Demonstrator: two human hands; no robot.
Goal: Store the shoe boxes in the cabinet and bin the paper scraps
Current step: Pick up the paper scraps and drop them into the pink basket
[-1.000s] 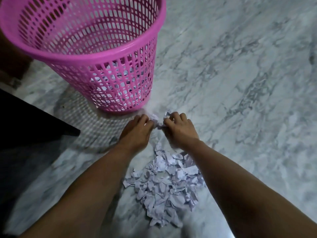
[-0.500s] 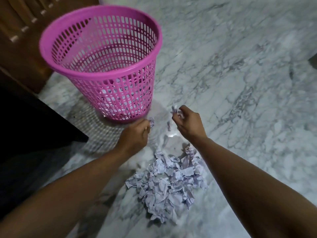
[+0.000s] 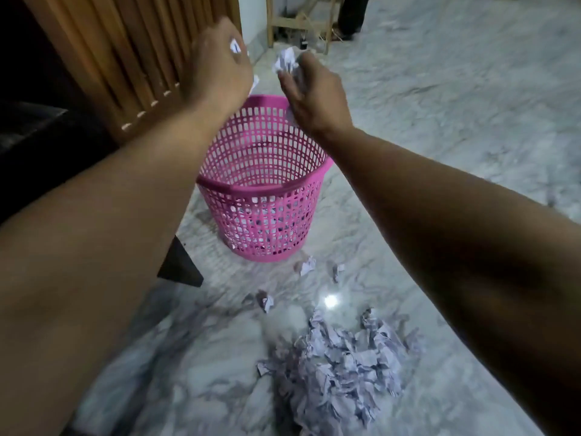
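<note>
I see both of my hands raised in the upper middle of the frame, above the pink perforated plastic waste basket (image 3: 262, 196). My left hand (image 3: 217, 73) is clenched, and bits of white paper (image 3: 235, 46) peek out at its top and lower edge, so its grip is closed on scraps. My right hand (image 3: 314, 96) has its fingers curled round a crumpled white paper wad (image 3: 285, 63) that sticks up from the fingertips toward the top of the frame.

The basket stands upright on the grey-veined marble floor (image 3: 440, 127), mouth open upward, its long axis running from the centre of the frame toward the top. Through its lattice wall I can make out pale scraps lying at the bottom.

A heap of torn pale lilac paper scraps (image 3: 342, 369) lies on the floor in the lower middle-right of the frame, well apart from the basket. Between heap and basket lie a few loose crumpled bits (image 3: 307, 265), one just beside the basket's base.

A ribbed wooden panel (image 3: 125, 55) fills the upper left, and a dark piece of furniture (image 3: 37, 146) sits along the left edge.
</note>
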